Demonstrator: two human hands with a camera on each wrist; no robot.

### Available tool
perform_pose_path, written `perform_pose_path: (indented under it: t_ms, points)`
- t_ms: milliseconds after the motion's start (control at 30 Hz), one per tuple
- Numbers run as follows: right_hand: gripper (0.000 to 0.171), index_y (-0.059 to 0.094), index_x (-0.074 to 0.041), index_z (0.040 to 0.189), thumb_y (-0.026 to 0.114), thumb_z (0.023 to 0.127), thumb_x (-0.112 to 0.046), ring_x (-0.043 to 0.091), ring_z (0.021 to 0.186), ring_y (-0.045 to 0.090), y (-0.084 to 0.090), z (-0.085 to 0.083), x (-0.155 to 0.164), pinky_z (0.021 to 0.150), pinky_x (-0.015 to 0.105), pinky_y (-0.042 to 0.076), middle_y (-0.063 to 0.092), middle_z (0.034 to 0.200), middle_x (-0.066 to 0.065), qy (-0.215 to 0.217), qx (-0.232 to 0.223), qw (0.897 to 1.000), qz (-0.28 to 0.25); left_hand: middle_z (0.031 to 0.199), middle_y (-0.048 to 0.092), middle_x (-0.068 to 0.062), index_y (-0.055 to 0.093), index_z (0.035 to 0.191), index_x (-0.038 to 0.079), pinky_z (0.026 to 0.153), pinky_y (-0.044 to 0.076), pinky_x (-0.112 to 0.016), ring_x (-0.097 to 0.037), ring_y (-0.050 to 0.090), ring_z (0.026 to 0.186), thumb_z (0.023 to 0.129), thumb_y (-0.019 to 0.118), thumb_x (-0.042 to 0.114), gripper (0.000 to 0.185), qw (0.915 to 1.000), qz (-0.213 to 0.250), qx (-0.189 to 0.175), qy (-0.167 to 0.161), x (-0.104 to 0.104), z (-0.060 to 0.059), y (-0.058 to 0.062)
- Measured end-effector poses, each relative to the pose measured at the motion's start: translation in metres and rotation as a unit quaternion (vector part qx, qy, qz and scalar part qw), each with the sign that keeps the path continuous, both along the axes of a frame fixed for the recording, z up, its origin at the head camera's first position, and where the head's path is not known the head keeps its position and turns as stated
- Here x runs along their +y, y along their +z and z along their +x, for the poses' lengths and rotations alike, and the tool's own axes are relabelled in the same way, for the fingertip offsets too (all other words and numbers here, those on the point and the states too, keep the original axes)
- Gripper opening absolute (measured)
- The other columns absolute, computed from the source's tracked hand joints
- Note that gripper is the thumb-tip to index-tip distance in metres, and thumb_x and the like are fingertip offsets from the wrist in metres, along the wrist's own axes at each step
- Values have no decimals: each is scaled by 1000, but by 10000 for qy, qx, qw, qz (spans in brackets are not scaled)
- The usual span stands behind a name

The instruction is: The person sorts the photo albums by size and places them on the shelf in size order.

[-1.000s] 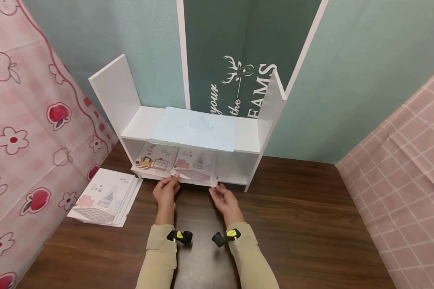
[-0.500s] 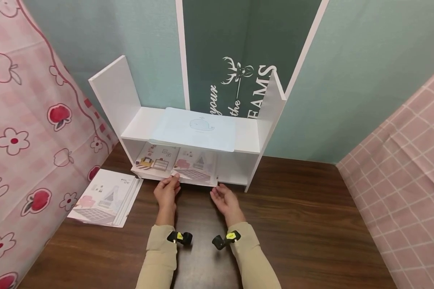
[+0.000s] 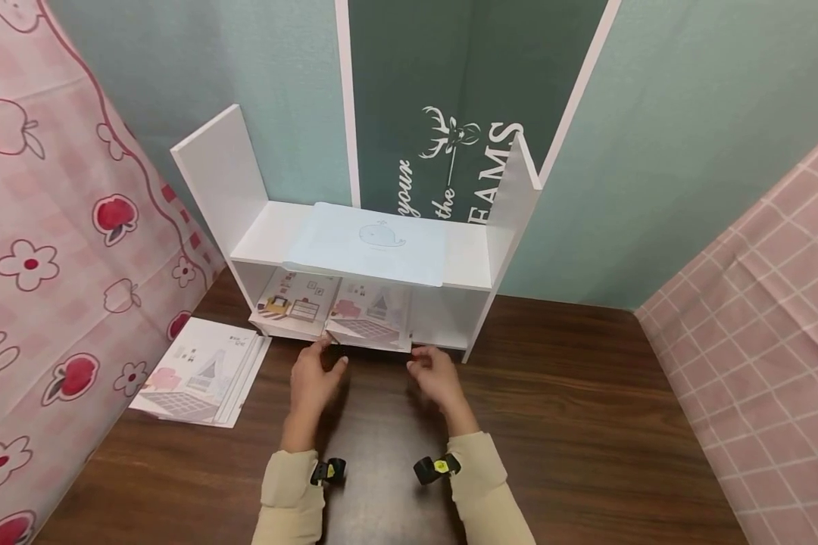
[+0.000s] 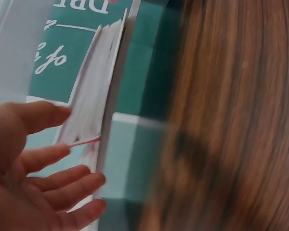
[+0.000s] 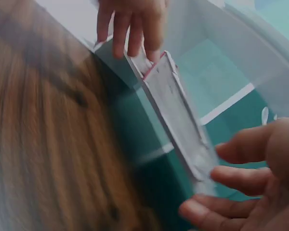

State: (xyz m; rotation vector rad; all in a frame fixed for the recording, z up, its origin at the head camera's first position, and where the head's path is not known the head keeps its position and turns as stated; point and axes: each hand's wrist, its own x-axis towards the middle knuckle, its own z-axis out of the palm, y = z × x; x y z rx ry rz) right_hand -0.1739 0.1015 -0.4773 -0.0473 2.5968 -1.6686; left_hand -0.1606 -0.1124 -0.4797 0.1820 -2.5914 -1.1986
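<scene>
On the lower level of a white shelf unit (image 3: 463,276) lie two illustrated notebooks side by side. The right notebook (image 3: 371,310) shows a pink chair and a tent; the left one (image 3: 296,299) has a yellow piece of furniture. My left hand (image 3: 316,382) has its fingertips right at the right notebook's front left corner, thumb held away. In the left wrist view its fingers (image 4: 74,180) are spread by the page edges, where a pink ribbon (image 4: 85,141) sticks out. My right hand (image 3: 438,376) is near the front right corner, fingers loosely bent around nothing.
A pale plastic folder (image 3: 375,244) with a whale drawing lies on the upper board, overhanging its front. Tall side panels (image 3: 221,178) rise at both ends. A stack of similar notebooks (image 3: 194,371) lies on the wooden table (image 3: 579,424) at the left.
My left thumb has let go of the notebook's front edge and moved away from it. My right hand has shifted slightly right, off the corner. The notebooks stay in place.
</scene>
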Motion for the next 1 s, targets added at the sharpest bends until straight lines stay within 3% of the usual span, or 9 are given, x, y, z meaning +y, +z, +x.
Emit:
perform_pose_path:
  t_ms: [67, 133, 267, 633, 1000]
  points:
    - [33, 58, 7, 114, 64, 84, -6, 34, 95, 58, 6, 6, 2, 80, 43, 47, 61, 104, 21, 276, 358, 9935, 1043, 113, 55, -26, 56, 122, -2, 80, 44, -54, -44, 54, 98, 79, 73, 20, 51, 9967, -708, -233, -328, -2, 6, 5]
    - [38, 57, 4, 118, 66, 84, -12, 39, 101, 55, 13, 11, 4, 84, 48, 45, 57, 112, 23, 483, 429, 9787, 1950, 116, 52, -28, 55, 123, -2, 77, 45, -55, -46, 54, 97, 79, 74, 24, 54, 9883, -1272, -532, -654, -4, 11, 9]
    - [46, 56, 2, 123, 67, 84, -19, 44, 107, 49, 24, 17, 5, 86, 53, 42, 52, 119, 26, 692, 224, 9572, 2800, 113, 51, -29, 56, 121, -2, 70, 46, -56, -46, 55, 92, 78, 75, 28, 55, 9735, -1880, -844, -988, -7, 18, 16]
    - [47, 56, 0, 124, 68, 85, -23, 41, 105, 52, 24, 24, -3, 84, 51, 44, 53, 117, 23, 790, 83, 9478, 3088, 112, 54, -27, 60, 117, 1, 68, 47, -56, -45, 55, 94, 78, 74, 26, 49, 9734, -2001, -632, -919, -15, 31, 29]
    - [43, 61, -3, 118, 68, 81, -23, 43, 98, 54, 19, 43, -32, 75, 53, 45, 55, 113, 22, 1127, 325, 9382, 3257, 108, 55, -28, 62, 114, 0, 66, 46, -58, -47, 56, 91, 76, 74, 23, 46, 9726, -2176, -398, -719, -45, 45, 35]
